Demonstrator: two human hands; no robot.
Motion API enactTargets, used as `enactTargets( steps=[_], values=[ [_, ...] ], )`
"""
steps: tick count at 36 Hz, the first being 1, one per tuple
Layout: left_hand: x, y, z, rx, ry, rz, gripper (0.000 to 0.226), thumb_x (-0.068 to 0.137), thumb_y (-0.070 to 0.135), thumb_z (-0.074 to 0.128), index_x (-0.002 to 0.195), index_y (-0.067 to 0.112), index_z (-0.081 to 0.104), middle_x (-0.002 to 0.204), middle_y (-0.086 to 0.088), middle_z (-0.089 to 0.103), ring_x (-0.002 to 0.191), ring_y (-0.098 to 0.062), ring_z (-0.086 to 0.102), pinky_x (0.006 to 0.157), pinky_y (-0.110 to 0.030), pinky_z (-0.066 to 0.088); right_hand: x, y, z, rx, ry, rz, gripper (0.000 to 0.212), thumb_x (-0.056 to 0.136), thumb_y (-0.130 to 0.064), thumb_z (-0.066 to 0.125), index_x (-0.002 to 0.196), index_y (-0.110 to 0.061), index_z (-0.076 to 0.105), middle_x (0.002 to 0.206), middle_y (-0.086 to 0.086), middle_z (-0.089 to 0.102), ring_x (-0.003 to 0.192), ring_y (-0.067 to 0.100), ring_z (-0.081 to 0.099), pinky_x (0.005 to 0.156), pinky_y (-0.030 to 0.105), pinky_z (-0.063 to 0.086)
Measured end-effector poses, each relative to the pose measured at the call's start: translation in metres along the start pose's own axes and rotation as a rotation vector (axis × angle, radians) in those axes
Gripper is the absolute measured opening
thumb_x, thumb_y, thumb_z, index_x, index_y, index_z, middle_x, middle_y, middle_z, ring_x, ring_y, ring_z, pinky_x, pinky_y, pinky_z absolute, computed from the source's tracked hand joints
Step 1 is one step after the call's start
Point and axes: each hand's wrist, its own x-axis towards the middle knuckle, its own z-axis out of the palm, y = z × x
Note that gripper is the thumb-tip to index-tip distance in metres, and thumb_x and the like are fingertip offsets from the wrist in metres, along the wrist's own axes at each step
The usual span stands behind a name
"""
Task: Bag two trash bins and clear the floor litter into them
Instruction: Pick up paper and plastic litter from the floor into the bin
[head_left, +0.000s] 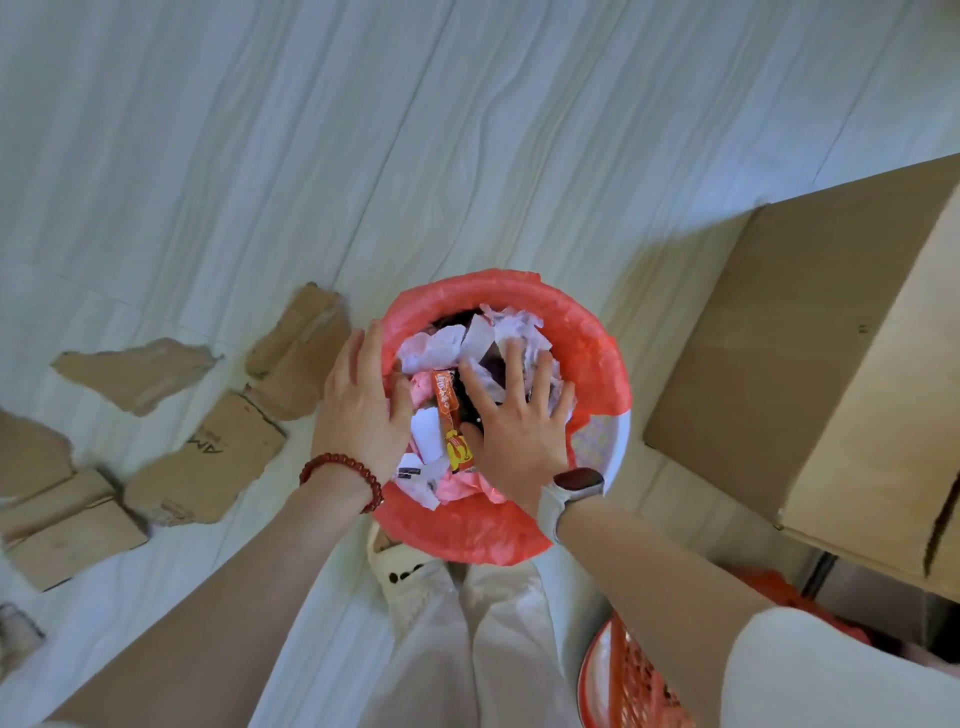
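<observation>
Nearest the camera, low at the right, a second bin (631, 680) of red lattice showed only its rim beside the person's pale trousers; whether it was bagged could not be told. Just beyond the knees stood the trash bin (618, 441), lined with a red bag (571, 332) folded over its rim and heaped with crumpled paper (441, 345) and an orange wrapper (451, 421). The right hand (511, 415) lay flat on the heap, fingers spread and straight, gripping nothing. The left hand (361, 400) sat at the bin's left edge, fingers straight over the rim, thumb dipping inside (it seemed to steady the bin).

The step in hand looked like pressing the litter down to make room. Farther left on the pale floor (467, 130), torn cardboard pieces (208, 457) lay well apart from the bin, and a large cardboard box (810, 364) stood at the right. The next move probably called for gathering those pieces, likely folding or breaking them to fit.
</observation>
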Motion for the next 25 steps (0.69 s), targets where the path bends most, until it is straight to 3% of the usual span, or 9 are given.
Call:
enactTargets(
  steps=[4,7,9,12,15,17,20,25],
  values=[
    [0.006,0.003,-0.006,0.077,0.045,0.08,0.054,0.087,0.005,0.05,0.138,0.002,0.032,0.146,-0.02,0.029,0.134,-0.035,0.028,0.11,-0.042,0.025,-0.032,0.024,-0.023,0.246,0.066,-0.113,0.05,0.085,-0.037,0.033,0.133,-0.029,0.043,0.147,0.015,0.034,0.133,0.044,0.032,0.098,0.059,0.036],
    [0.013,0.007,-0.008,0.119,0.04,0.088,0.054,0.088,0.006,0.048,0.14,0.004,0.031,0.145,-0.019,0.03,0.132,-0.036,0.031,0.106,-0.043,0.027,-0.049,0.051,-0.037,0.424,0.239,-0.033,0.045,0.086,-0.022,0.037,0.128,-0.015,0.051,0.134,0.017,0.047,0.12,0.035,0.046,0.094,0.047,0.047],
    [0.016,0.011,-0.01,0.145,0.024,0.058,0.054,0.091,0.009,0.045,0.142,0.011,0.029,0.142,-0.018,0.032,0.128,-0.035,0.034,0.101,-0.045,0.032,-0.055,0.069,-0.039,0.469,0.317,0.103,0.047,0.086,-0.013,0.044,0.133,-0.017,0.046,0.129,0.016,0.046,0.112,0.032,0.044,0.094,0.043,0.044],
    [0.019,0.01,-0.009,0.209,0.016,0.037,0.053,0.093,0.013,0.043,0.143,0.019,0.027,0.133,-0.021,0.039,0.12,-0.035,0.04,0.089,-0.046,0.039,-0.057,0.081,-0.033,0.681,0.144,0.315,0.059,0.092,-0.01,0.044,0.145,-0.025,0.023,0.134,0.018,0.034,0.118,0.031,0.038,0.097,0.033,0.033],
    [0.017,0.004,-0.008,0.227,0.035,0.038,0.052,0.093,0.014,0.042,0.142,0.022,0.03,0.12,-0.025,0.045,0.111,-0.037,0.045,0.08,-0.047,0.042,-0.051,0.076,-0.027,0.915,-0.081,0.498,0.061,0.096,-0.016,0.037,0.147,-0.029,0.006,0.132,0.021,0.045,0.092,0.028,0.053,0.08,0.032,0.04],
    [0.011,0.0,-0.01,0.212,0.049,0.03,0.048,0.093,0.016,0.042,0.141,0.022,0.033,0.113,-0.027,0.047,0.108,-0.039,0.046,0.079,-0.048,0.043,-0.049,0.069,-0.026,0.906,-0.12,0.553,0.06,0.096,-0.014,0.032,0.147,-0.03,0.004,0.133,0.019,0.049,0.089,0.03,0.055,0.073,0.029,0.038],
    [-0.005,-0.009,-0.019,0.177,0.066,-0.042,0.045,0.094,0.018,0.042,0.138,0.019,0.035,0.11,-0.029,0.048,0.1,-0.043,0.05,0.077,-0.049,0.044,-0.051,0.057,-0.037,0.828,-0.086,0.577,0.06,0.095,-0.008,0.03,0.147,-0.028,0.009,0.133,0.021,0.04,0.1,0.038,0.054,0.075,0.03,0.038],
    [-0.052,-0.028,-0.05,0.099,0.117,-0.089,0.043,0.092,0.019,0.045,0.134,0.016,0.039,0.103,-0.027,0.055,0.08,-0.044,0.057,0.064,-0.048,0.049,-0.067,0.038,-0.076,0.638,-0.007,0.396,0.056,0.095,-0.015,0.034,0.146,-0.029,0.015,0.124,0.015,0.04,0.072,0.027,0.046,0.065,0.031,0.038]
  ],
)
